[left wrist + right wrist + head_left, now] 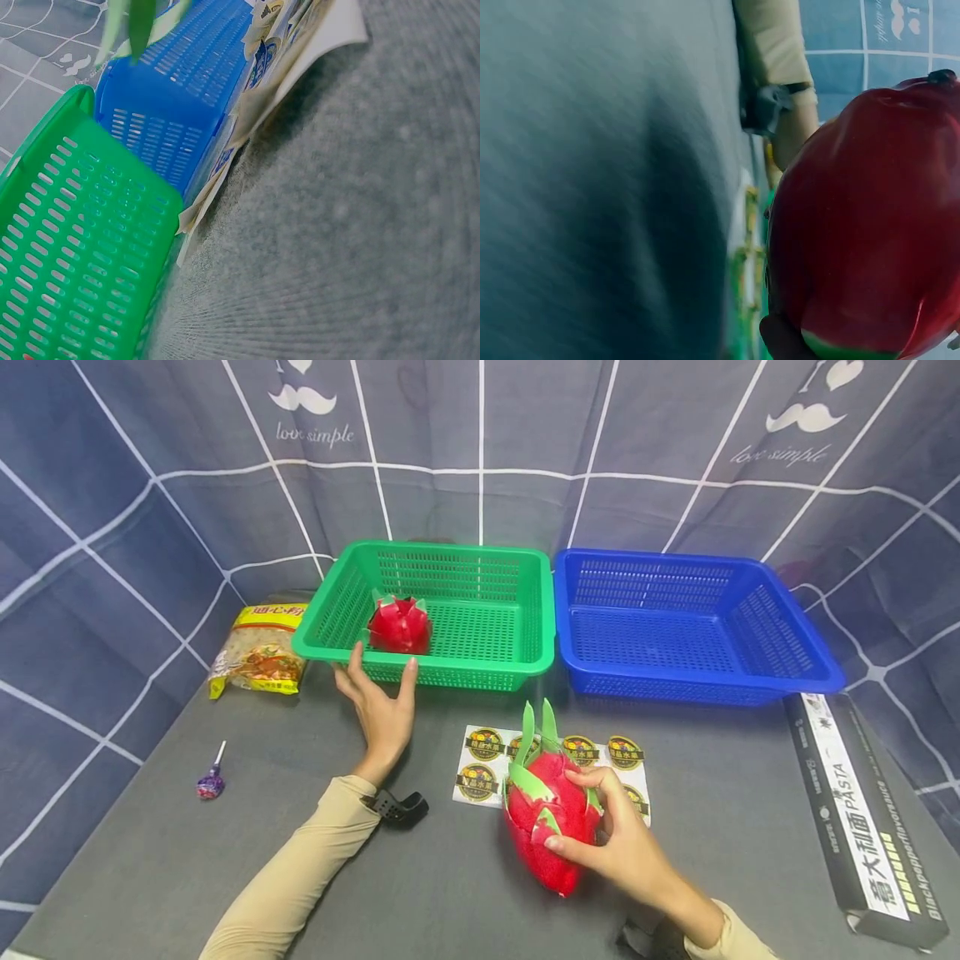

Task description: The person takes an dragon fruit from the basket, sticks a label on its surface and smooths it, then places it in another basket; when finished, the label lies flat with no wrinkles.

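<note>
My right hand (626, 843) grips a red toy dragon fruit (551, 827) with green leaf tips, its thumb and fingers around the side. The fruit covers part of a sheet of round stickers (477, 781) in the head view. In the right wrist view its smooth red skin (870, 225) fills the right side. My left hand (384, 714) is at the front wall of the green basket (480, 675), fingers spread and fingertips at the rim; whether they press on it I cannot tell. Inside that basket, toward the left, sits another red dragon fruit (401, 625).
A blue basket (697, 685) stands right of the green one. Left of the green basket lies a yellow-topped food bag (258, 652), with a lollipop (211, 783) nearer the front. A long pasta box (862, 818) lies along the right side.
</note>
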{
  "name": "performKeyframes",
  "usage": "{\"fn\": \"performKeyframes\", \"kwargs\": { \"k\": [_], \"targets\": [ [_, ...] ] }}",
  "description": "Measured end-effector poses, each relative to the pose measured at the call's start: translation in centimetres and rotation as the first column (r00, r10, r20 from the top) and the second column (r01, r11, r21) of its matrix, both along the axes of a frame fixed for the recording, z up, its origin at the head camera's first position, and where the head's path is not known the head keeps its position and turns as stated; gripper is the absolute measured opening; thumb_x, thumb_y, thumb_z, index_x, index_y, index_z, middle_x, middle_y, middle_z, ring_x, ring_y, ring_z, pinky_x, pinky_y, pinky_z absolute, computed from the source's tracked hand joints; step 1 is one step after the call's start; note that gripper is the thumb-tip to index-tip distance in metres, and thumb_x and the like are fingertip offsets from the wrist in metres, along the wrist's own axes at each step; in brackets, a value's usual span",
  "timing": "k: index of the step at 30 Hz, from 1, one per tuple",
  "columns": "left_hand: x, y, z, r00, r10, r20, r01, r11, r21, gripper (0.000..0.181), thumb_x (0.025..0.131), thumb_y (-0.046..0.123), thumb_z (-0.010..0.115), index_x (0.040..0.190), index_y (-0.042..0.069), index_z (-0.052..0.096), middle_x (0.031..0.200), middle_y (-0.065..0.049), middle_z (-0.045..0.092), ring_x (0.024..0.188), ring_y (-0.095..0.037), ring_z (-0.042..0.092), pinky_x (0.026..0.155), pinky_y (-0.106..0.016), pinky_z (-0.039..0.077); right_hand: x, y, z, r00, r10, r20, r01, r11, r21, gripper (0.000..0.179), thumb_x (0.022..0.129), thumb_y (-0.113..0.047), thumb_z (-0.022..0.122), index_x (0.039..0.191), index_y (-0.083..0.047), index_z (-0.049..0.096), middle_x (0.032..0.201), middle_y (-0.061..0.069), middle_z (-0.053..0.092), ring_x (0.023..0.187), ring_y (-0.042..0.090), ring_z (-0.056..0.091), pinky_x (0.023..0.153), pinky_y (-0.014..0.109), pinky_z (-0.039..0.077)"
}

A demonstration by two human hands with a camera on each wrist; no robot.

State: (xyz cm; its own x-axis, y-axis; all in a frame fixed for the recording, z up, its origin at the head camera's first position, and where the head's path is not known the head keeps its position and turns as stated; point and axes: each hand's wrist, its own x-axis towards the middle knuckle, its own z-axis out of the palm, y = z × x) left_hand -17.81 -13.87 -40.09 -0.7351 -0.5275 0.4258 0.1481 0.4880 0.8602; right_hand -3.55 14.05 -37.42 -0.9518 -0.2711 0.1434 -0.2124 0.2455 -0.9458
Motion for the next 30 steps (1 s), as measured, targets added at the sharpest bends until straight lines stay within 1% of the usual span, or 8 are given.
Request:
{"fn": "performKeyframes", "kwargs": {
  "k": [2, 6, 14, 17, 20, 23, 27, 30],
  "targets": [
    [0.0, 0.0, 0.1, 1.000, 0.002, 0.000, -0.002, 1.000, 0.001, 0.076, 0.079, 0.048, 0.063, 0.139, 0.025, 0.022, 0.149, -0.016, 0.000, 0.139, -0.027, 0.011, 0.107, -0.049, 0.027, 0.7, 0.0, -0.5, 0.999, -0.008, -0.032, 0.009, 1.000, 0.018, 0.055, 0.067, -0.007, 0.078, 0.110, -0.006, 0.043, 0.124, 0.007, 0.048, 0.112, -0.005, 0.044, 0.080, 0.022, 0.051],
    [0.0, -0.1, 0.1, 1.000, 0.010, 0.002, -0.010, 1.000, -0.002, 0.075, 0.079, 0.048, 0.063, 0.138, 0.026, 0.023, 0.149, -0.017, 0.000, 0.139, -0.028, 0.011, 0.107, -0.050, 0.027, 2.0, -0.1, -1.0, 0.999, -0.030, -0.045, 0.032, 0.999, 0.035, 0.054, 0.066, -0.010, 0.079, 0.109, -0.010, 0.046, 0.120, 0.002, 0.049, 0.112, -0.004, 0.043, 0.080, 0.021, 0.050],
    [0.1, 0.1, 0.1, 1.000, 0.010, 0.002, -0.010, 1.000, -0.012, 0.076, 0.079, 0.048, 0.062, 0.139, 0.023, 0.023, 0.149, -0.017, 0.001, 0.140, -0.026, 0.008, 0.108, -0.047, 0.025, 4.8, -0.5, -1.2, 0.990, -0.074, 0.117, 0.077, 0.997, -0.026, 0.057, 0.066, -0.006, 0.077, 0.112, -0.007, 0.044, 0.116, 0.002, 0.045, 0.104, 0.004, 0.049, 0.067, 0.027, 0.055],
    [0.1, 0.2, 0.1, 1.000, 0.010, 0.001, -0.010, 1.000, -0.011, 0.076, 0.080, 0.047, 0.063, 0.139, 0.023, 0.022, 0.149, -0.018, 0.001, 0.140, -0.027, 0.009, 0.108, -0.048, 0.025, 5.3, -0.6, -0.9, 0.972, -0.110, 0.207, 0.116, 0.993, -0.016, 0.059, 0.067, -0.008, 0.076, 0.115, -0.010, 0.042, 0.115, 0.001, 0.045, 0.100, 0.007, 0.052, 0.065, 0.026, 0.055],
    [0.2, 0.2, 0.2, 1.000, 0.009, 0.004, -0.009, 1.000, -0.012, 0.075, 0.080, 0.047, 0.063, 0.139, 0.024, 0.022, 0.148, -0.019, 0.000, 0.139, -0.029, 0.010, 0.108, -0.049, 0.025, 5.7, -0.7, -0.7, 0.957, -0.146, 0.252, 0.149, 0.989, 0.007, 0.060, 0.067, -0.010, 0.076, 0.115, -0.012, 0.041, 0.114, 0.000, 0.045, 0.098, 0.008, 0.053, 0.063, 0.024, 0.054],
    [0.2, 0.3, 0.2, 1.000, 0.011, 0.001, -0.010, 1.000, -0.015, 0.075, 0.079, 0.047, 0.063, 0.139, 0.023, 0.023, 0.148, -0.019, 0.001, 0.139, -0.030, 0.010, 0.108, -0.049, 0.026, 6.0, -0.7, -0.8, 0.966, -0.151, 0.212, 0.148, 0.989, 0.026, 0.059, 0.066, -0.011, 0.076, 0.114, -0.012, 0.041, 0.111, 0.000, 0.046, 0.097, 0.006, 0.052, 0.062, 0.024, 0.054],
    [0.2, 0.2, 0.2, 1.000, 0.015, -0.003, -0.015, 1.000, -0.023, 0.075, 0.079, 0.046, 0.063, 0.138, 0.023, 0.023, 0.148, -0.018, 0.001, 0.140, -0.028, 0.009, 0.108, -0.048, 0.025, 6.1, -0.6, -1.1, 0.990, -0.113, 0.083, 0.110, 0.993, 0.038, 0.058, 0.066, -0.008, 0.075, 0.113, -0.010, 0.042, 0.110, -0.001, 0.048, 0.096, 0.001, 0.050, 0.062, 0.024, 0.054],
    [0.1, 0.2, 0.1, 1.000, 0.017, 0.000, -0.017, 1.000, -0.027, 0.075, 0.079, 0.047, 0.063, 0.138, 0.023, 0.023, 0.148, -0.018, 0.001, 0.140, -0.028, 0.009, 0.109, -0.047, 0.025, 6.0, -0.5, -1.3, 0.994, -0.105, 0.015, 0.104, 0.992, 0.076, 0.057, 0.066, -0.009, 0.076, 0.113, -0.011, 0.043, 0.109, -0.003, 0.049, 0.096, -0.001, 0.050, 0.061, 0.024, 0.054]
  ]
}}
